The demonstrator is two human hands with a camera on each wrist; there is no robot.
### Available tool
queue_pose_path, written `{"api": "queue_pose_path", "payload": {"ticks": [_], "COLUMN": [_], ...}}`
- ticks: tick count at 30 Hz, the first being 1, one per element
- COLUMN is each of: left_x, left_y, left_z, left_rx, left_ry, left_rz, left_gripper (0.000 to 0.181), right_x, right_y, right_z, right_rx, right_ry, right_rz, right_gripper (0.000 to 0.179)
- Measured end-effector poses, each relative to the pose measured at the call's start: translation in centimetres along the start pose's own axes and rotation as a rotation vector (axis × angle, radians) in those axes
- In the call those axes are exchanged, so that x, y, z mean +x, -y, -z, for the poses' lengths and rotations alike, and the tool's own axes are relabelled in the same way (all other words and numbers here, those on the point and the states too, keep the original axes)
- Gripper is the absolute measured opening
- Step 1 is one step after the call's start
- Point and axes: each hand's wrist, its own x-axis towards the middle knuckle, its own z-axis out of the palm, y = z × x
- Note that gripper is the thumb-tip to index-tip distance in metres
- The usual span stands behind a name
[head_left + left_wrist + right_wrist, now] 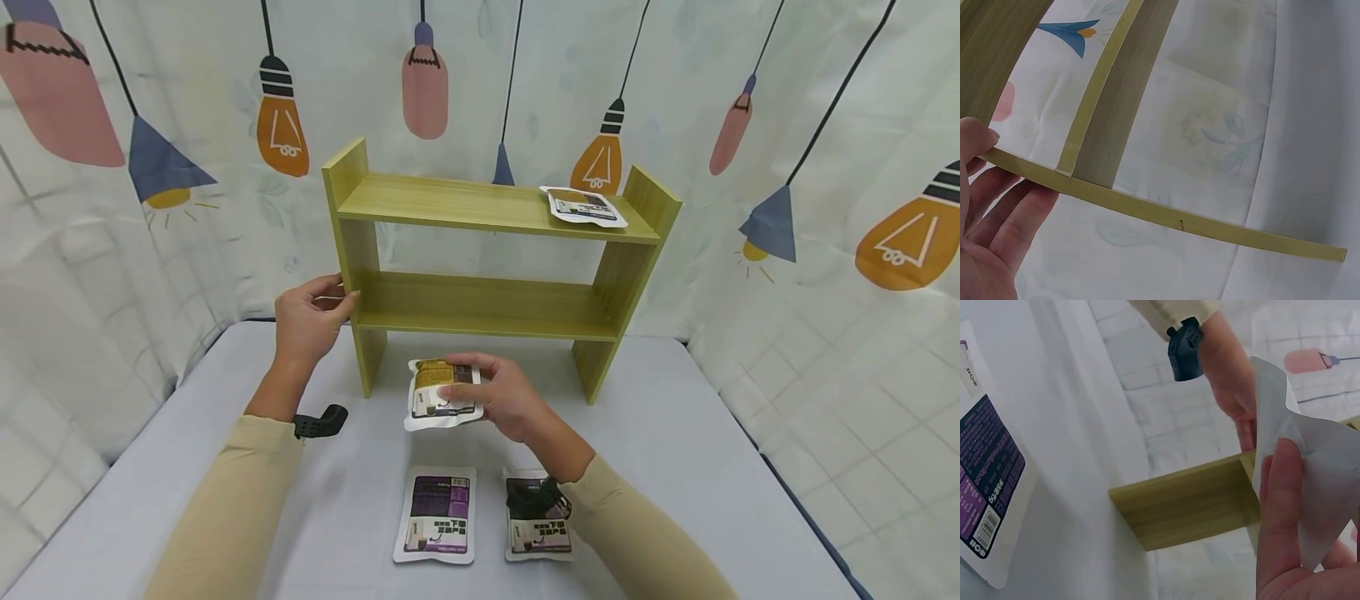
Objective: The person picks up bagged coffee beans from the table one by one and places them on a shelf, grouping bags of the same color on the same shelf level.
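Observation:
A two-tier light wooden shelf [487,308] stands on the table. My left hand [309,323] grips its left side panel [1147,212], with the thumb on one face and the fingers on the other. In front of the lower tier, my right hand [512,398] pinches a white pouch with a gold label [431,379]. This pouch is off the table, apart from the shelf, and its plain back [1329,469] shows in the right wrist view. Another pouch [585,207] lies on the top tier at the right.
Two purple-labelled pouches lie on the table nearer to me, the left one [435,515] in full view and the right one [536,529] partly behind my right wrist. The white table [352,517] reaches back to a patterned curtain [480,92].

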Motion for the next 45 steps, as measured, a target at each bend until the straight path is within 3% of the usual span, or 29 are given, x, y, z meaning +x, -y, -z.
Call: {"api": "queue_pose_path", "payload": {"ticks": [45], "left_x": [-0.1], "left_y": [0.0], "left_z": [0.0], "left_rx": [0.002], "left_ry": [-0.009], "left_rz": [-0.005], "left_gripper": [0.042], "right_x": [-0.8], "right_y": [5.4], "right_z": [-0.8], "right_rx": [0.079], "right_ry": [0.031], "right_rz": [0.09], "right_gripper": [0.052]}}
